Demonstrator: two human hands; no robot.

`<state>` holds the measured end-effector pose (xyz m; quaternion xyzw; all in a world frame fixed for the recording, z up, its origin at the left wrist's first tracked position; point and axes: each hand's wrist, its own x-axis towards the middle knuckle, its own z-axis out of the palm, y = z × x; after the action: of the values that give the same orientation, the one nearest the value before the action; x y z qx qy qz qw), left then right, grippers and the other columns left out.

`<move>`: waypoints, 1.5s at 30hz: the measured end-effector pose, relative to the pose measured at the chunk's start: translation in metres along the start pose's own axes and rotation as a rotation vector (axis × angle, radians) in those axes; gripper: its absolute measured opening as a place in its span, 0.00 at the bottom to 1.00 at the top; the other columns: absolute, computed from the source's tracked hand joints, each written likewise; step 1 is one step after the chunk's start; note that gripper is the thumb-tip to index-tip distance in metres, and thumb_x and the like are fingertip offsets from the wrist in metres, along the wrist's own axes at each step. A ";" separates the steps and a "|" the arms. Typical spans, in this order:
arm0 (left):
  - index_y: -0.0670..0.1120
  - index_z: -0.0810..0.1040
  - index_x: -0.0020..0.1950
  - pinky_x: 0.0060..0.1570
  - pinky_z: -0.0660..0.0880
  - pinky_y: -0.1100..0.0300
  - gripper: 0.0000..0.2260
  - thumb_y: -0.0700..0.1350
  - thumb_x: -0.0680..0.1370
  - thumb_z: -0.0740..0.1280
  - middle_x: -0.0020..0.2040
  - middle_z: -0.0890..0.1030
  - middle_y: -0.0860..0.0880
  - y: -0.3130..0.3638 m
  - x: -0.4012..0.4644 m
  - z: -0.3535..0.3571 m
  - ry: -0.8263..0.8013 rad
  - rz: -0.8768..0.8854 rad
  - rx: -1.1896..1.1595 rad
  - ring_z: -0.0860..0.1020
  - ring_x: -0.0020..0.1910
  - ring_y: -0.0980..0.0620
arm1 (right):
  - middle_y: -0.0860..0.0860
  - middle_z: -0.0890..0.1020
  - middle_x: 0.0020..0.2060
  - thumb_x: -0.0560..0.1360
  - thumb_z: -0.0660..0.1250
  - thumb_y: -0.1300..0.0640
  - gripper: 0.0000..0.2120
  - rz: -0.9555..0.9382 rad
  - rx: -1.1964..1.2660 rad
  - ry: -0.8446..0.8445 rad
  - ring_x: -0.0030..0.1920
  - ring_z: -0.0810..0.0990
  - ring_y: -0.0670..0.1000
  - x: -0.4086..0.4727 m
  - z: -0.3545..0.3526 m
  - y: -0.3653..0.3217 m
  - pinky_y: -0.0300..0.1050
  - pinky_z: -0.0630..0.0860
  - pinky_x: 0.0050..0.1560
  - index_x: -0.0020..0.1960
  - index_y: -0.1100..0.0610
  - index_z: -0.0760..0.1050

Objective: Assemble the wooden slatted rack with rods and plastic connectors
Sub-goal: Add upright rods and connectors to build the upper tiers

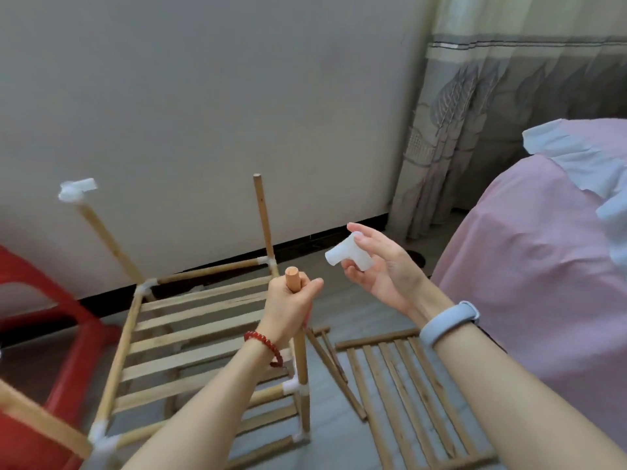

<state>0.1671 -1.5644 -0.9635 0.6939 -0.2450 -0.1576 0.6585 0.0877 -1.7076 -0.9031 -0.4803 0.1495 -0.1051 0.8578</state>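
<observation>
Standing on the grey floor [339, 300] at the lower left is the half-built rack [190, 337]: pale wooden slats laid side by side in a frame of round rods, with white plastic connectors at the corners. Four uprights rise from those corners. The far left upright [108, 242] leans leftward and carries a white connector [75, 190] on its top. The far right upright [264, 218] stands nearly straight with a bare top. The near left one is only partly in view at the picture's edge.

The left hand [288, 305] is wrapped around the near right upright [300, 351] just under its bare rounded end, which pokes out above the fingers. The right hand [376, 269] holds a loose white three-way connector [349, 255] lightly between thumb and fingertips, palm turned up, just to the right of that rod end and not touching it.

To the right of the rack, a second slatted panel [410, 398] lies flat on the floor, with a couple of loose rods [334, 371] between it and the rack.

A red plastic stool [44, 320] stands just beside the rack on the left. The wall [203, 113] runs close behind. A bed with a pink cover [543, 266] fills the right side, its edge near the flat panel, and a curtain [492, 113] hangs in the far right corner. The open floor is a narrow strip between rack, panel and bed.
</observation>
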 end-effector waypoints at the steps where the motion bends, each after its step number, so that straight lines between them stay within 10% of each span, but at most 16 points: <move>1: 0.51 0.65 0.21 0.22 0.62 0.65 0.25 0.36 0.77 0.65 0.20 0.64 0.52 0.000 -0.003 -0.009 -0.015 -0.008 0.005 0.62 0.19 0.55 | 0.57 0.76 0.47 0.75 0.65 0.59 0.14 0.017 -0.015 -0.037 0.35 0.78 0.51 0.000 0.008 0.002 0.39 0.79 0.38 0.61 0.58 0.73; 8: 0.46 0.67 0.30 0.29 0.71 0.58 0.18 0.46 0.80 0.62 0.21 0.68 0.54 0.002 -0.022 -0.060 -0.090 -0.008 0.107 0.67 0.21 0.55 | 0.56 0.82 0.44 0.77 0.63 0.60 0.08 0.070 -0.292 -0.250 0.40 0.82 0.52 0.001 0.074 0.011 0.40 0.80 0.41 0.54 0.63 0.74; 18: 0.49 0.65 0.38 0.34 0.72 0.59 0.12 0.48 0.80 0.61 0.26 0.70 0.55 -0.003 -0.019 -0.078 -0.324 0.054 0.157 0.70 0.26 0.59 | 0.53 0.79 0.41 0.79 0.62 0.58 0.07 -0.021 -0.725 -0.121 0.40 0.78 0.48 -0.001 0.109 0.009 0.38 0.77 0.44 0.51 0.62 0.74; 25: 0.49 0.63 0.47 0.39 0.72 0.58 0.07 0.48 0.81 0.59 0.33 0.70 0.52 -0.006 -0.015 -0.088 -0.454 0.073 0.196 0.71 0.32 0.57 | 0.50 0.80 0.37 0.78 0.62 0.48 0.13 -0.087 -1.390 -0.054 0.35 0.76 0.45 -0.014 0.134 0.002 0.37 0.72 0.38 0.56 0.56 0.75; 37: 0.51 0.75 0.51 0.56 0.75 0.60 0.05 0.42 0.80 0.62 0.49 0.81 0.52 -0.012 -0.024 -0.107 -0.582 0.041 0.220 0.79 0.53 0.56 | 0.44 0.76 0.44 0.78 0.63 0.50 0.17 -0.028 -1.765 -0.304 0.41 0.74 0.42 -0.023 0.147 -0.010 0.35 0.68 0.40 0.66 0.47 0.70; 45: 0.49 0.77 0.48 0.53 0.77 0.58 0.03 0.42 0.78 0.65 0.47 0.82 0.47 -0.014 -0.030 -0.103 -0.504 0.079 0.218 0.80 0.51 0.48 | 0.50 0.76 0.37 0.71 0.65 0.39 0.18 -0.151 -1.975 -0.085 0.37 0.73 0.49 -0.016 0.161 0.005 0.43 0.68 0.35 0.41 0.55 0.73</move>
<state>0.2004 -1.4616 -0.9723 0.6896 -0.4434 -0.2720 0.5038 0.1306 -1.5728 -0.8252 -0.9914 0.1082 0.0296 0.0680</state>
